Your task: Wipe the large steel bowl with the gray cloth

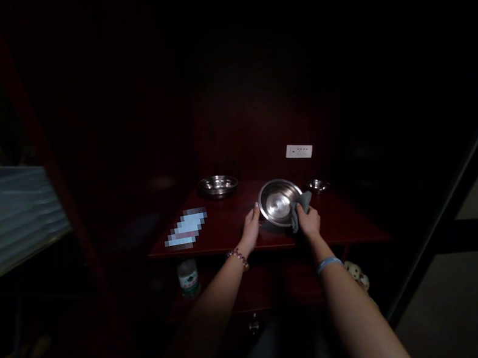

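A shiny steel bowl (277, 204) is tilted toward me above the dark red shelf (229, 230). My left hand (251, 227) grips its left rim, thumb on the edge. My right hand (309, 219) is closed on a grey cloth (301, 205) that lies against the bowl's right rim and inner wall. Behind and to the left, one or more shallow steel bowls (219, 187) sit on the shelf; I cannot tell if they are stacked. A small steel bowl (317, 185) stands to the right, past my right hand.
At the shelf's left lies a pixelated flat item (186, 228). A white socket panel (299, 151) is on the back wall. Below the shelf are a labelled clear bottle (189, 279), a drawer knob (253, 324) and a spotted object (357, 274) partly behind my right arm.
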Demonstrator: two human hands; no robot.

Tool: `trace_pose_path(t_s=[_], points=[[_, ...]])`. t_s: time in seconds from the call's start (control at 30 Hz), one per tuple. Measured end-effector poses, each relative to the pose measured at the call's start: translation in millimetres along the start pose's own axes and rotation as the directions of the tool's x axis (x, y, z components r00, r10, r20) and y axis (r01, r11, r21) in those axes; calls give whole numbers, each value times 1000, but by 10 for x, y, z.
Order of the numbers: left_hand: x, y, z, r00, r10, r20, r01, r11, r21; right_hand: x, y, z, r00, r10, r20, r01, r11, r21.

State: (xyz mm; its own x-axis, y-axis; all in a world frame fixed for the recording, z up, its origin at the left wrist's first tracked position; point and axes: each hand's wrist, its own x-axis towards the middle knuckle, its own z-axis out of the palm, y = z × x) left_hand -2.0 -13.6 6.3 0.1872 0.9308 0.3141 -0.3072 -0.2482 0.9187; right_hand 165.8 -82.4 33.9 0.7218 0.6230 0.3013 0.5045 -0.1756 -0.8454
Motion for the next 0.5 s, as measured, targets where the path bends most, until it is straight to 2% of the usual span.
trace_pose_path(t_s=[0.5], points=[[-73, 106, 24, 1000, -10, -11, 10, 1000, -25, -28, -24, -31, 1000, -5, 6, 5, 999, -38]])
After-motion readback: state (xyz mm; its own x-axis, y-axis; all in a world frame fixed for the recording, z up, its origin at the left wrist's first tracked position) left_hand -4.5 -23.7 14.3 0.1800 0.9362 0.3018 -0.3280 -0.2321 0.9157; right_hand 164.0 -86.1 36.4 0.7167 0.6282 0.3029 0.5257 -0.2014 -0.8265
